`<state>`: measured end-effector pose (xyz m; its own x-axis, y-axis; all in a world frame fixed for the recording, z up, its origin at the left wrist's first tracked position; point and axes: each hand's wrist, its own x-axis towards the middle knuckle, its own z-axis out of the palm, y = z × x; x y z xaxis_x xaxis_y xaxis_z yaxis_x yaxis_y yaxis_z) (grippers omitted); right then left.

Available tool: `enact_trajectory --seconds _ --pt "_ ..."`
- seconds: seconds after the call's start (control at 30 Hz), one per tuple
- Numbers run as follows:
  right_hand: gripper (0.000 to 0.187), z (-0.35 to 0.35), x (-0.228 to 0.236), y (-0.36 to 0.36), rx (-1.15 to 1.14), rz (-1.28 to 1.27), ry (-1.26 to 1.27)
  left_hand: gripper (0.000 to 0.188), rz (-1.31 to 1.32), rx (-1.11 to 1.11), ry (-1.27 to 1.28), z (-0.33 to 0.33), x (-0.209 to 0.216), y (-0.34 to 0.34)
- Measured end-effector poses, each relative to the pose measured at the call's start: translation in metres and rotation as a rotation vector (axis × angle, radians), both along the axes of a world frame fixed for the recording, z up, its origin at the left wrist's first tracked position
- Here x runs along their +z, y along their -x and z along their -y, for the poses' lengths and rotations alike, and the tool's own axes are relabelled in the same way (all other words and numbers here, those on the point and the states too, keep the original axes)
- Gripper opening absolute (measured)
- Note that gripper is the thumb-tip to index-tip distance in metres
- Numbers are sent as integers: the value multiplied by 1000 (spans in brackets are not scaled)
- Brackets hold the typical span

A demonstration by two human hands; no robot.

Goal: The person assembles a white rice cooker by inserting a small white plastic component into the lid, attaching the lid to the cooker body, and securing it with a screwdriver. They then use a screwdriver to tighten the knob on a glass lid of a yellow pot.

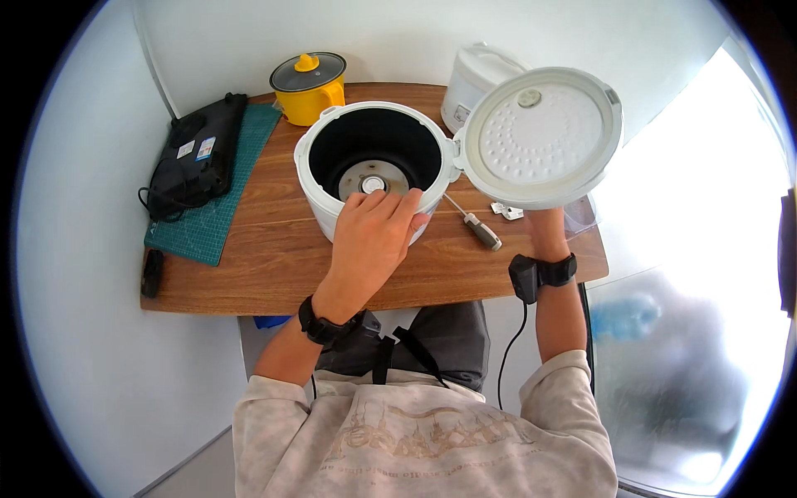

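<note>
A white rice cooker [318, 197] stands on the wooden table, its dark interior showing a round metal plate [390, 173] at the bottom. My left hand [374, 231] is closed over its front rim, fingers reaching over the edge. Joined at the cooker's right side, the white lid [544, 137] is swung out, its dimpled inner face showing. My right hand [545, 228] is at the lid's lower edge, its fingers hidden behind it. Between the cooker and the lid lies a screwdriver [482, 231] with a grey handle, near a small white part [506, 211].
Behind stand a yellow pot [309, 104] with a glass lid and another white appliance [465, 87]. On the left, a black device [203, 153] with a cord lies on a green cutting mat [203, 236]. A small black object [152, 274] sits at the left edge.
</note>
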<state>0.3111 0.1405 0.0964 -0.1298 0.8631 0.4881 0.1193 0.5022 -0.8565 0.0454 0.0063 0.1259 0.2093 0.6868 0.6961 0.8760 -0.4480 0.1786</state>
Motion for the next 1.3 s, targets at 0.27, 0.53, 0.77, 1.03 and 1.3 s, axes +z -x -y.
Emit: enact_trajectory --seconds 0.27,0.53,0.77,1.03,1.3 --pt "56 1 69 32 -161 524 -490 24 -14 29 3 2 0 -3" --pt "36 9 116 72 -165 598 -307 23 -3 74 -9 3 -1 -7" --pt "31 4 132 99 -115 778 -384 20 241 -42 -106 12 11 4" --pt "34 15 131 126 -58 939 -651 20 683 125 -222 20 38 52" --pt "31 31 125 148 -12 1073 -684 44 916 125 217 11 31 78"
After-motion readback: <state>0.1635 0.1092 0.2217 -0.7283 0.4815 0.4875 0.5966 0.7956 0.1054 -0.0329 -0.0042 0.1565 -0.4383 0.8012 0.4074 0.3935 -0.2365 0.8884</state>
